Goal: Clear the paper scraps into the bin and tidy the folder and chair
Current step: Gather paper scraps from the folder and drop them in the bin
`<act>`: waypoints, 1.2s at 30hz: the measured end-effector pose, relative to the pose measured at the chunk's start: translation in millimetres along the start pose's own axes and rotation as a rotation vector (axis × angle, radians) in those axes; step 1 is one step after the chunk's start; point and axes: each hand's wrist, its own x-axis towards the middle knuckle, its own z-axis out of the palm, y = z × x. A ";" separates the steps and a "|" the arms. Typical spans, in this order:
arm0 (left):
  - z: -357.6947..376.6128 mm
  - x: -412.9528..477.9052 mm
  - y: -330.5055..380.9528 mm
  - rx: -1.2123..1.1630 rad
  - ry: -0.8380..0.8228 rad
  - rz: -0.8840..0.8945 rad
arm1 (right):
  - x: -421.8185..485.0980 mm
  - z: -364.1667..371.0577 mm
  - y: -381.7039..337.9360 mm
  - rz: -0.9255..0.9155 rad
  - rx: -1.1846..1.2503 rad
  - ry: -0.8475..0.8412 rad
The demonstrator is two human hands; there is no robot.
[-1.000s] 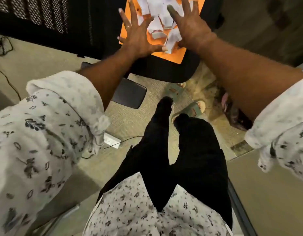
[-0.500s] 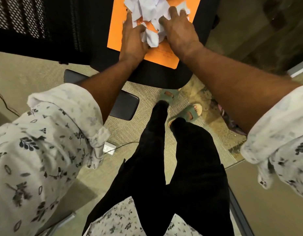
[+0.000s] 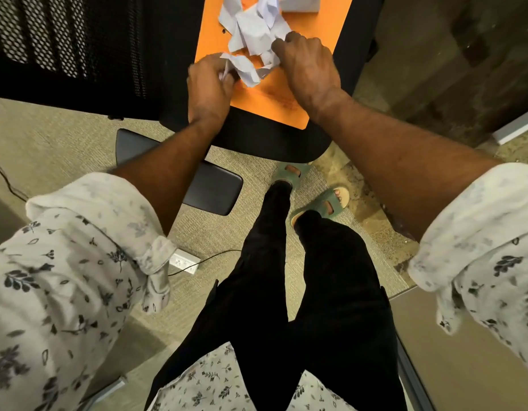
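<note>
An orange folder (image 3: pixel 292 93) lies flat on the black chair seat (image 3: pixel 271 143) in front of me. On it sits a loose pile of crumpled white paper scraps (image 3: pixel 253 34). My left hand (image 3: pixel 209 87) rests at the folder's left edge with its fingers pinched on a scrap at the near side of the pile. My right hand (image 3: pixel 307 63) is curled over the pile's right side, fingers closed on the scraps. One more folded white scrap (image 3: pixel 298 2) lies at the folder's far end. No bin is in view.
The chair's black mesh back (image 3: pixel 64 46) fills the upper left, and its armrest (image 3: pixel 197 179) juts out below my left forearm. A white power strip (image 3: pixel 184 262) with a cable lies on the carpet. My feet in green sandals (image 3: pixel 322 200) stand by the seat's front edge.
Both hands went from spread flat over the scraps to curled, and drew back toward the folder's near half, bunching the papers between them. The view has tilted down slightly.
</note>
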 end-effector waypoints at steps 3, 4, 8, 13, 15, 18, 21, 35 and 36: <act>-7.5 2.3 -1.8 0.014 -0.002 -0.054 | 0.6 -10.0 -0.9 0.025 0.038 0.012; -12.0 2.4 1.3 0.010 0.006 -0.061 | -1.2 -18.2 -1.4 0.040 0.060 0.028; -20.7 2.2 6.1 -0.038 0.054 -0.162 | -7.5 -32.7 -5.9 0.140 0.190 0.081; -28.7 0.7 23.0 -0.161 0.126 -0.268 | -14.7 -52.5 -6.9 0.386 0.623 0.155; -28.6 2.4 38.7 -0.237 0.166 -0.327 | -19.5 -61.7 -7.1 0.478 0.713 0.205; -27.3 9.2 66.1 -0.280 0.208 -0.335 | -20.3 -78.8 -2.7 0.589 0.793 0.258; -28.1 10.3 95.7 -0.301 0.224 -0.285 | -25.4 -100.1 8.2 0.672 0.863 0.303; 33.5 -25.7 244.0 -0.321 -0.019 0.023 | -148.9 -139.5 109.3 0.985 1.060 0.613; 43.7 -36.0 256.4 -0.296 -0.053 0.060 | -165.5 -137.1 119.6 1.028 1.062 0.640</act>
